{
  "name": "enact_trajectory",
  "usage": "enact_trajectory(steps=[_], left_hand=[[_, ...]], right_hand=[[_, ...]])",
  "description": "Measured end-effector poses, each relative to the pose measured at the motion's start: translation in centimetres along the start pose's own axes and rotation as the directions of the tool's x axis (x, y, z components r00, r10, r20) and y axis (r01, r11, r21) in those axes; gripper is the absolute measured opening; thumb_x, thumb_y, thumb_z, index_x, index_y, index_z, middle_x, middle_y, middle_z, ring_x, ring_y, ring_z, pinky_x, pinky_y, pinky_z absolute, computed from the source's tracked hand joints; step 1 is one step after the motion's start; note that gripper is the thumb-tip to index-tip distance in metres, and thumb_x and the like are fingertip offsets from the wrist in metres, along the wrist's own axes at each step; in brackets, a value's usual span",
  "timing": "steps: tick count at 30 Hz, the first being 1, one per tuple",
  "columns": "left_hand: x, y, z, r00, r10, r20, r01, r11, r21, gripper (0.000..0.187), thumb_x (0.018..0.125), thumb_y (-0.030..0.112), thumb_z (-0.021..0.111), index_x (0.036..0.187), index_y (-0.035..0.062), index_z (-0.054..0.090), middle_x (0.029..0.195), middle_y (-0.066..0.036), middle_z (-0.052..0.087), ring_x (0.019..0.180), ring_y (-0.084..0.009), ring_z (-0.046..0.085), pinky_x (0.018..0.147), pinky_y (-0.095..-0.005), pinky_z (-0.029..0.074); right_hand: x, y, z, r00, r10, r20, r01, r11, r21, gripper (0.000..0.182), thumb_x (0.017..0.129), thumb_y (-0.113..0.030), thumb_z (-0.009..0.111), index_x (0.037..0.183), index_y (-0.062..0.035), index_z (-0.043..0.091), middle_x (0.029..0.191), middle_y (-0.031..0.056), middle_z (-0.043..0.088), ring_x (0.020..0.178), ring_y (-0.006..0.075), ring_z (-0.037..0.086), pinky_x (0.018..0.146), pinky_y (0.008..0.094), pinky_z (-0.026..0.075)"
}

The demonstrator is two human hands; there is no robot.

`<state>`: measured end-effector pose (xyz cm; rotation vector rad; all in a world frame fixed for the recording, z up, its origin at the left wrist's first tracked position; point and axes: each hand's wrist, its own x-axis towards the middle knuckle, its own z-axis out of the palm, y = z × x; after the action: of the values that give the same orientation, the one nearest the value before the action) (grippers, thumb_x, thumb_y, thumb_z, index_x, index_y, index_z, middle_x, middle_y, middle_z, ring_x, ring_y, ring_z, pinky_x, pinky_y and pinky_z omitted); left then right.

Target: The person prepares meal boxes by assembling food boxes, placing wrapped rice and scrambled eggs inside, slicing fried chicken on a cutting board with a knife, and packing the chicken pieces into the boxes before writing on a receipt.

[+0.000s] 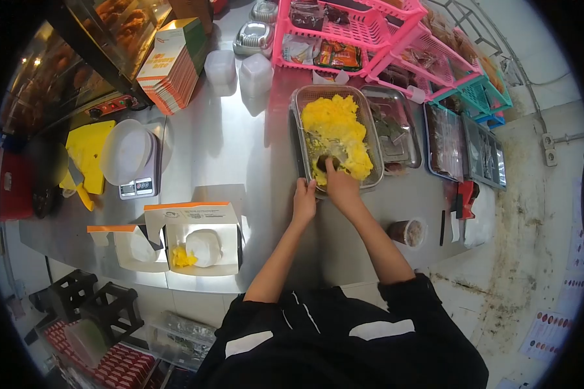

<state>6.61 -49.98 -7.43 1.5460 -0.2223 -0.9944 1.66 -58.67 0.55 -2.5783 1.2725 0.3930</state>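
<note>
Risk of spill: the yellow food [334, 133] is piled loose in the metal tray [300, 139], and the scoop end [323, 162] digs at the near edge of the pile. If the right hand lifts too fast, I judge that crumbs can fall on the steel counter [240, 155] before they reach a box.
Risk of tray sliding: the left hand rests only on the near rim, so a strong push from the scoop could move the tray toward the second tray [396, 126] just beside it.
Risk at the box: the open box [198, 240] with 1 white portion and a little yellow food stands well apart from the tray, to the left, so the carry is long.
Right hand [340, 188]: fingers closed around a dark utensil, the tip down in the yellow food; forearm stretched forward, wrist bent down.
Left hand [304, 201]: fingers curled over the near rim of the metal tray; I cannot tell if it grips hard or only touches. Forearm straight.
Place of the food: in the tray at the centre of the counter, in front of the pink baskets [344, 29].
Other things: a scale [139, 185] with a white bowl stands to the left.
</note>
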Motion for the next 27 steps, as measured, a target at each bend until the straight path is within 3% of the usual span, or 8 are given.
enact_trajectory(steps=[5,8,10,12,14,18,23,27], left_hand=[[0.3,0.3,-0.9,0.984,-0.107,0.145,0.129,0.981,-0.147,0.031,0.091,0.038,0.047,0.105,0.0101,0.042,0.090,-0.004,0.052,0.074,-0.0114,0.052,0.065,-0.0290,0.046],[-0.5,1.4,-1.5,0.977,-0.139,0.164,0.161,0.979,-0.127,0.032,0.091,0.038,0.047,0.106,0.0111,0.042,0.090,-0.004,0.052,0.076,-0.0120,0.052,0.070,-0.0290,0.045],[-1.0,1.6,-2.0,0.978,-0.154,0.141,0.167,0.982,-0.086,0.031,0.091,0.038,0.047,0.106,0.0111,0.042,0.091,-0.004,0.052,0.077,-0.0130,0.053,0.073,-0.0291,0.045],[-2.5,0.3,-2.8,0.994,0.088,0.068,-0.076,0.983,-0.166,0.035,0.092,0.037,0.045,0.110,0.0070,0.042,0.094,-0.006,0.053,0.084,-0.0168,0.054,0.080,-0.0296,0.043],[-5.5,-0.3,-5.3,0.970,0.200,0.138,-0.204,0.979,0.017,0.038,0.093,0.034,0.045,0.114,0.0018,0.042,0.101,-0.010,0.055,0.094,-0.0202,0.055,0.087,-0.0305,0.040],[-15.5,4.9,-12.3,0.929,0.195,0.316,-0.208,0.978,0.007,0.031,0.091,0.023,0.049,0.111,-0.0012,0.048,0.108,-0.013,0.056,0.100,-0.0188,0.055,0.088,-0.0293,0.041],[-22.5,4.0,-22.6,0.896,0.438,-0.078,-0.437,0.899,0.035,0.018,0.089,0.010,0.044,0.099,-0.0009,0.054,0.097,-0.011,0.058,0.092,-0.0171,0.055,0.084,-0.0289,0.042],[-24.1,3.0,-32.0,0.591,0.487,-0.643,-0.458,0.859,0.229,0.019,0.090,0.015,0.039,0.092,0.0021,0.053,0.090,-0.006,0.055,0.088,-0.0144,0.048,0.078,-0.0284,0.037]], right_hand=[[1.2,4.0,1.6,0.939,-0.343,0.004,0.342,0.936,0.084,0.032,0.091,-0.022,0.041,0.119,-0.0059,0.038,0.068,0.0172,0.060,0.055,0.0286,0.060,0.045,0.0387,0.044],[1.5,4.8,-1.2,0.918,-0.255,0.304,0.020,0.794,0.607,0.030,0.093,-0.032,0.040,0.114,-0.0094,0.040,0.058,0.0036,0.049,0.040,0.0126,0.043,0.034,0.0270,0.031],[0.7,5.2,-2.5,0.844,-0.163,0.511,-0.393,0.460,0.796,0.032,0.094,-0.038,0.038,0.111,-0.0119,0.041,0.057,-0.0042,0.038,0.040,0.0040,0.027,0.034,0.0212,0.021],[0.4,5.3,-2.2,0.870,-0.105,0.482,-0.405,0.406,0.819,0.033,0.094,-0.037,0.036,0.114,-0.0112,0.041,0.057,-0.0038,0.038,0.040,0.0044,0.026,0.034,0.0215,0.019],[-0.2,5.1,-1.2,0.888,-0.050,0.458,-0.417,0.336,0.845,0.034,0.095,-0.036,0.035,0.117,-0.0105,0.041,0.058,-0.0033,0.038,0.039,0.0048,0.025,0.034,0.0218,0.018],[-1.1,4.7,-0.3,0.918,0.022,0.395,-0.389,0.239,0.890,0.026,0.094,-0.038,0.037,0.105,-0.0148,0.043,0.055,-0.0040,0.038,0.038,0.0041,0.026,0.033,0.0206,0.017],[-3.6,4.5,-0.3,0.926,-0.038,0.375,-0.375,-0.202,0.905,0.021,0.095,-0.037,0.038,0.084,-0.0194,0.039,0.050,-0.0065,0.029,0.035,0.0029,0.021,0.030,0.0188,0.014],[-9.1,-2.0,-3.9,0.959,-0.152,0.238,-0.270,-0.239,0.933,0.016,0.094,-0.034,0.044,0.098,-0.0185,0.047,0.052,-0.0070,0.029,0.036,0.0018,0.021,0.032,0.0168,0.017]])
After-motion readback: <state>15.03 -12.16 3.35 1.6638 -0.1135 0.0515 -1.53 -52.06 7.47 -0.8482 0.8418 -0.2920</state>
